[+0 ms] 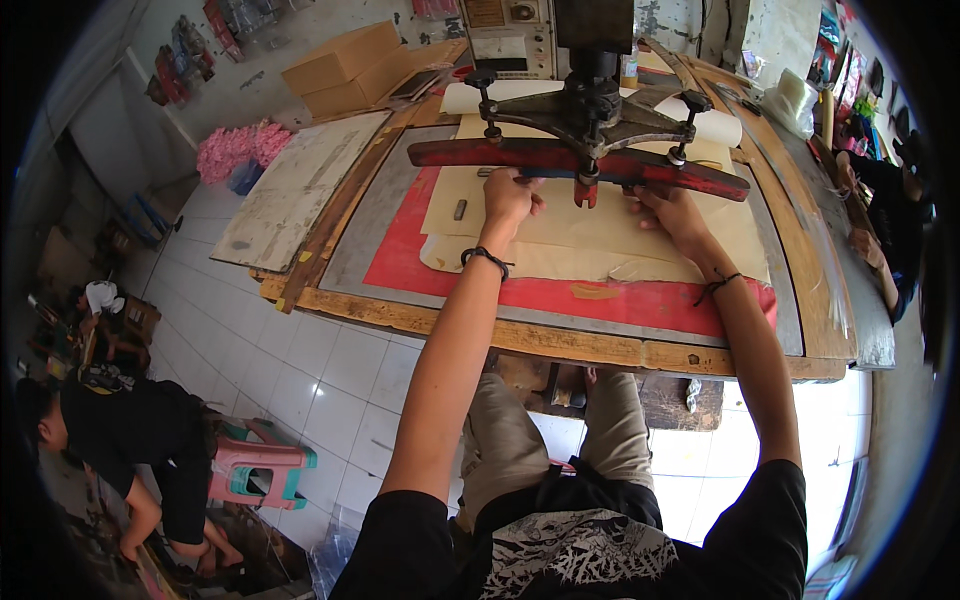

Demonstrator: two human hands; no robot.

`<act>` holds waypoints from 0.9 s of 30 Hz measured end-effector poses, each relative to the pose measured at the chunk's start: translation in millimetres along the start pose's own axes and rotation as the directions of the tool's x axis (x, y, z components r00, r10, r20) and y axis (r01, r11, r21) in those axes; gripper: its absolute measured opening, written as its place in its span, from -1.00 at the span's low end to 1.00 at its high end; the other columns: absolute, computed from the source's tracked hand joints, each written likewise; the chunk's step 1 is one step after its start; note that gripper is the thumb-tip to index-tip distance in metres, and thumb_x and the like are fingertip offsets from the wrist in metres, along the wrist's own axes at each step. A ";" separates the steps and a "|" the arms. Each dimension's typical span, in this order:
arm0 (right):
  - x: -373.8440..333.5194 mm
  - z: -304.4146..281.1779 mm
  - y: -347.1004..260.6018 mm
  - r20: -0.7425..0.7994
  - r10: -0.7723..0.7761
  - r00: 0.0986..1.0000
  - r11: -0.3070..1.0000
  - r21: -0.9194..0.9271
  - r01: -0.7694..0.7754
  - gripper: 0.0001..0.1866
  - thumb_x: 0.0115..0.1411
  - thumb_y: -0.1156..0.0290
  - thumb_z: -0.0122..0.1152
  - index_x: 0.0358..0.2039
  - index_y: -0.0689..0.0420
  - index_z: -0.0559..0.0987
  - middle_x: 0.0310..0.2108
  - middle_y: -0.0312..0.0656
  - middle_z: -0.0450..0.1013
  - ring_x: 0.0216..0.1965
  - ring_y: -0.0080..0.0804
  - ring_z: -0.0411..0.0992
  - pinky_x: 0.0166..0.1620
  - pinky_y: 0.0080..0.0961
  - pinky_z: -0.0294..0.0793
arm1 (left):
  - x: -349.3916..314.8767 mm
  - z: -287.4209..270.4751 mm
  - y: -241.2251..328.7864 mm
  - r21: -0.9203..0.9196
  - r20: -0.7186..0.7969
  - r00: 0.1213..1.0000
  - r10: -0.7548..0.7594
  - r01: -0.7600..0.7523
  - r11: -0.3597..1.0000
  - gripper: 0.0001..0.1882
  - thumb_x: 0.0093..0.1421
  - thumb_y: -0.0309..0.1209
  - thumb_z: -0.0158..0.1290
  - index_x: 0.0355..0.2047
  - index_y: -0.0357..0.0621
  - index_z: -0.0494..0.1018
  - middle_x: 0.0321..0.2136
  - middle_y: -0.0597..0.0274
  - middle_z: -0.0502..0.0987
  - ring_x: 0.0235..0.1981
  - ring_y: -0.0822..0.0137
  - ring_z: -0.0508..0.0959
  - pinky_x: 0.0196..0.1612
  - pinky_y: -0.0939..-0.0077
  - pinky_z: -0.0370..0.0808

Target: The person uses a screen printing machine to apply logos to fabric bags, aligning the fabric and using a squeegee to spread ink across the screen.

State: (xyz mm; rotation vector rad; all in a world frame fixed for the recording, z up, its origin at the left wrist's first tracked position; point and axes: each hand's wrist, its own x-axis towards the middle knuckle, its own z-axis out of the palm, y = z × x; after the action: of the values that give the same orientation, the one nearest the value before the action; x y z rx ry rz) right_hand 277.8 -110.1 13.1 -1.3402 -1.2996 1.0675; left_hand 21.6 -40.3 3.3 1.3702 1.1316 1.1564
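Both arms reach forward to a press with a long red bar [700, 177] on a dark metal bracket [545, 112]. My left hand [510, 205] is closed just below the bar's left half, fingers curled, and what it grips is hidden. Below the right half, my right hand [673, 215] is bent closed, with a small dark thing at its fingertips that I cannot make out. Under both hands lie cream sheets [560, 235] on a red sheet [490, 292]. A small metal block [460, 210] rests on the cream sheets, left of my left hand.
The wooden-edged table [600, 337] surrounds the sheets. A worn board [300, 190] leans out on its left; cardboard boxes [350, 75] stand behind. One person [140, 450] bends by a pink stool [255, 460] at left; another [890, 220] works at far right.
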 end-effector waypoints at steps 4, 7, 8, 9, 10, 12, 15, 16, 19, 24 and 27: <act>-2.6 -3.0 -2.0 0.008 0.010 1.000 1.000 -0.012 -0.010 -0.60 0.28 0.27 0.11 -0.04 0.38 0.49 -0.23 -0.19 0.51 -0.46 -0.64 0.41 -0.39 -0.74 0.51 | 2.6 0.7 2.0 -0.035 -0.007 1.000 -0.013 0.013 0.999 -0.85 0.20 -0.54 0.08 -0.34 -0.46 0.45 -0.49 0.08 0.55 -0.70 0.41 0.48 -0.70 0.58 0.30; -0.6 -0.2 -1.5 0.018 0.003 1.000 1.000 -0.001 -0.003 -0.60 0.28 0.28 0.11 -0.04 0.38 0.49 -0.23 -0.18 0.51 -0.47 -0.63 0.41 -0.39 -0.73 0.52 | 5.5 -6.1 -1.6 -0.058 0.014 1.000 -0.020 0.020 0.998 -0.85 0.20 -0.54 0.08 -0.33 -0.46 0.43 -0.45 0.07 0.55 -0.67 0.39 0.51 -0.69 0.59 0.30; -1.3 -1.0 -1.3 0.015 -0.003 1.000 1.000 0.007 0.003 -0.60 0.28 0.28 0.11 -0.05 0.38 0.49 -0.22 -0.18 0.51 -0.48 -0.63 0.41 -0.39 -0.73 0.52 | 4.7 -5.4 -0.9 -0.062 0.020 1.000 -0.020 0.021 0.998 -0.86 0.21 -0.54 0.08 -0.34 -0.45 0.43 -0.45 0.07 0.55 -0.66 0.38 0.52 -0.68 0.59 0.30; -1.8 -1.8 -1.2 0.013 -0.003 1.000 1.000 0.009 0.003 -0.61 0.28 0.28 0.12 -0.05 0.37 0.50 -0.22 -0.18 0.51 -0.46 -0.63 0.41 -0.39 -0.73 0.53 | 3.9 -4.5 0.0 -0.065 0.025 0.999 -0.019 0.021 0.998 -0.86 0.21 -0.54 0.08 -0.35 -0.45 0.43 -0.45 0.08 0.55 -0.64 0.38 0.53 -0.68 0.59 0.30; -2.3 -2.9 -1.2 0.011 -0.003 1.000 1.000 0.011 0.003 -0.61 0.28 0.29 0.12 -0.05 0.36 0.50 -0.22 -0.19 0.51 -0.44 -0.62 0.42 -0.39 -0.73 0.53 | 3.0 -3.3 0.9 -0.066 0.018 1.000 -0.017 0.018 0.998 -0.86 0.21 -0.54 0.08 -0.35 -0.45 0.44 -0.44 0.07 0.56 -0.63 0.37 0.55 -0.68 0.59 0.30; -4.4 -1.9 -2.2 -0.003 -0.023 1.000 0.999 0.029 0.023 -0.63 0.27 0.29 0.13 -0.05 0.34 0.50 -0.21 -0.20 0.51 -0.39 -0.61 0.42 -0.39 -0.72 0.54 | 0.0 -1.2 1.1 -0.066 0.003 1.000 -0.015 0.016 0.998 -0.86 0.20 -0.54 0.08 -0.34 -0.44 0.46 -0.43 0.07 0.57 -0.60 0.36 0.57 -0.68 0.60 0.29; -6.2 3.5 -4.9 -0.030 -0.058 0.998 0.997 0.051 0.059 -0.63 0.26 0.28 0.15 -0.05 0.30 0.50 -0.19 -0.23 0.51 -0.32 -0.60 0.41 -0.39 -0.71 0.54 | 0.3 -3.9 3.6 -0.135 0.009 1.000 -0.001 0.003 0.991 -0.86 0.20 -0.53 0.10 -0.32 -0.43 0.48 -0.40 0.07 0.58 -0.59 0.36 0.59 -0.68 0.60 0.29; -6.2 4.3 -5.4 -0.032 -0.051 0.998 0.998 0.043 0.052 -0.62 0.25 0.27 0.16 -0.05 0.29 0.50 -0.18 -0.24 0.51 -0.30 -0.60 0.41 -0.39 -0.70 0.54 | 0.4 -5.1 4.2 -0.116 0.006 1.000 0.000 0.000 0.993 -0.85 0.19 -0.53 0.10 -0.31 -0.43 0.48 -0.39 0.07 0.59 -0.58 0.36 0.59 -0.68 0.60 0.28; -7.6 1.6 -7.4 -0.032 -0.057 0.998 0.998 0.013 0.058 -0.60 0.24 0.24 0.19 -0.04 0.28 0.50 -0.14 -0.25 0.51 -0.30 -0.59 0.41 -0.39 -0.69 0.53 | 2.1 -5.6 2.7 -0.088 0.011 1.000 0.000 0.001 0.996 -0.84 0.19 -0.52 0.11 -0.29 -0.43 0.49 -0.39 0.08 0.60 -0.54 0.38 0.60 -0.65 0.61 0.30; -6.8 0.6 -7.0 -0.017 -0.064 0.998 0.998 -0.025 0.064 -0.54 0.22 0.20 0.20 0.01 0.27 0.46 -0.11 -0.23 0.51 -0.24 -0.54 0.45 -0.39 -0.69 0.51 | 6.2 -9.8 -0.5 -0.110 0.071 0.997 -0.034 0.042 0.993 -0.85 0.19 -0.52 0.10 -0.30 -0.43 0.48 -0.39 0.07 0.58 -0.42 0.32 0.62 -0.43 0.64 0.49; -12.1 2.5 -9.8 -0.013 -0.067 0.998 0.998 -0.008 0.067 -0.51 0.22 0.19 0.21 0.05 0.26 0.43 -0.08 -0.23 0.51 -0.17 -0.50 0.47 -0.38 -0.67 0.51 | -1.5 -6.1 -0.2 -0.328 0.123 0.992 0.010 0.031 0.944 -0.84 0.20 -0.52 0.09 -0.27 -0.42 0.47 -0.33 -0.02 0.56 -0.34 0.20 0.62 -0.18 0.53 0.58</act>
State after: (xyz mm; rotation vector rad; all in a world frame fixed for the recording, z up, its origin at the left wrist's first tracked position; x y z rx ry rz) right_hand 273.0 -122.2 22.1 -1.2988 -1.3308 1.0066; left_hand 15.4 -41.2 3.4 1.1561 0.8130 1.1760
